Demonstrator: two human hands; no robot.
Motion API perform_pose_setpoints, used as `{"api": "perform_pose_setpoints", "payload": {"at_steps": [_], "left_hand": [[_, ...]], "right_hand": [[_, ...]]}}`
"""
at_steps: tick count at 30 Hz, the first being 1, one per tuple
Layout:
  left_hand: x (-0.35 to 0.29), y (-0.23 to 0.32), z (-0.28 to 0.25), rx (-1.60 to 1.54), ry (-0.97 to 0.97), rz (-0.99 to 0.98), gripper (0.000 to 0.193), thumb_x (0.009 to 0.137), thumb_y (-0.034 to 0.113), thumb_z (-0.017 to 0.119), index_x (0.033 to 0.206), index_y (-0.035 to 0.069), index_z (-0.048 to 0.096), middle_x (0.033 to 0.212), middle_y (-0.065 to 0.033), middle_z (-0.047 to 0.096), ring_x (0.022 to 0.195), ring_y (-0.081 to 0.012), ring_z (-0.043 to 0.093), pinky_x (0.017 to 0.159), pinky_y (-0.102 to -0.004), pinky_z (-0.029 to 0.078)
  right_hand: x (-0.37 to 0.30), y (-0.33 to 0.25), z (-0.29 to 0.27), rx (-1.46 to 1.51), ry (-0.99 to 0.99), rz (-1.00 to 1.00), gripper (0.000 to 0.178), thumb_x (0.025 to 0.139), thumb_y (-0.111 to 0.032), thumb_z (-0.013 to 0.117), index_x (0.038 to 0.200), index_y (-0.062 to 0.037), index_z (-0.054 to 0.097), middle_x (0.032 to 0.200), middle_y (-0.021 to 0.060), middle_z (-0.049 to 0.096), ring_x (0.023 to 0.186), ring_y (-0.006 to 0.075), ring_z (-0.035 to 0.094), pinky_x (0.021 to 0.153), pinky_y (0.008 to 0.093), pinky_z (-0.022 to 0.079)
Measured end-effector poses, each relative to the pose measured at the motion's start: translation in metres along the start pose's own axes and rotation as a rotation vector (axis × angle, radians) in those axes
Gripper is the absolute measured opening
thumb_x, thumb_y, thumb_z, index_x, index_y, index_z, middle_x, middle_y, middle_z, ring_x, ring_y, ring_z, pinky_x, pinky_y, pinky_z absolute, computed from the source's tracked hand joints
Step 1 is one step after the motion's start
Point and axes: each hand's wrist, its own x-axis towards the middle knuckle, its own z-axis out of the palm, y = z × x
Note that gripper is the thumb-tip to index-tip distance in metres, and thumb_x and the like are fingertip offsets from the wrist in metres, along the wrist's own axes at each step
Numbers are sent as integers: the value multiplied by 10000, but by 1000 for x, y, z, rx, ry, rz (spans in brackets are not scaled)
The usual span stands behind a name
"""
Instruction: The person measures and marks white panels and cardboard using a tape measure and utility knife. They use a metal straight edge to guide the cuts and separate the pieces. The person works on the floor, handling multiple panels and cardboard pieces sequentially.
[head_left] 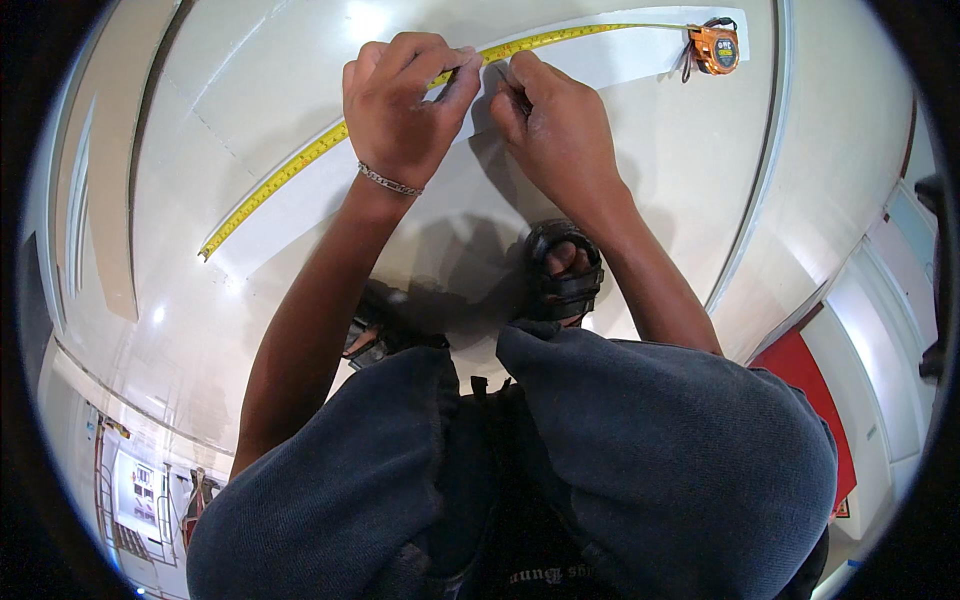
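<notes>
A tape measure with an orange and black case (715,50) lies at the far right. Its yellow blade (300,165) runs leftward in a bowed line along a long white strip of sheet (635,58). My left hand (405,110) closes on the blade near its middle, thumb and fingertips pinched at its edge. Just right of it, my right hand (562,125) is closed, with thumb and forefinger together close below the blade. Whatever the right fingers may hold is hidden. The blade's free end reaches the left end of the strip.
My sandalled foot (568,265) stands on the pale, glossy floor below my right hand, with the other foot partly hidden by my knee. A tan panel (110,200) lies at the left. At the right are a long, thin metal strip (772,150) and a red surface (815,400).
</notes>
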Motion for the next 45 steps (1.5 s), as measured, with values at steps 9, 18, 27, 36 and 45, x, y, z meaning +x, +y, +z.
{"api": "perform_pose_setpoints", "payload": {"at_steps": [9, 18, 27, 36, 45], "left_hand": [[-3, -4, 3, -15, 11, 16, 127, 837, 233, 901, 911, 202, 802, 1005, 78, 749, 847, -197, 588, 786, -388, 425], [-2, -1, -3, 24, -49, -16, 123, 852, 239, 891, 946, 202, 820, 1023, 16, 785, 911, -212, 658, 834, -386, 460], [-2, 0, -3, -17, -19, -4, 171, 815, 180, 906, 952, 207, 809, 1033, 15, 781, 927, -215, 669, 848, -385, 462], [-2, 3, -4, -41, 3, -6, 191, 801, 156, 914, 947, 202, 799, 1023, 17, 779, 946, -215, 678, 851, -386, 465], [-4, -1, 0, -40, 14, -2, 159, 820, 173, 906, 925, 192, 788, 1023, 14, 775, 921, -215, 663, 842, -388, 456]], "right_hand": [[0, 0, 0, 8, 22, -2, 188, 953, -211, 724, 992, -46, 642, 854, 202, 729, 763, 438, 724, 698, 523, 581], [0, 0, 2, -7, 29, -10, 195, 954, -214, 729, 1000, -51, 632, 858, 192, 730, 756, 430, 726, 683, 523, 577], [0, -7, 7, -1, 50, 30, 199, 951, -198, 724, 968, -27, 622, 843, 193, 727, 744, 430, 723, 672, 527, 577], [1, -11, 5, -1, 39, 31, 202, 962, -184, 709, 995, -16, 601, 837, 230, 722, 753, 471, 711, 674, 559, 570], [9, -11, 4, -32, -3, 36, 196, 967, -196, 695, 977, -6, 648, 816, 264, 726, 768, 489, 716, 707, 571, 581]]}}
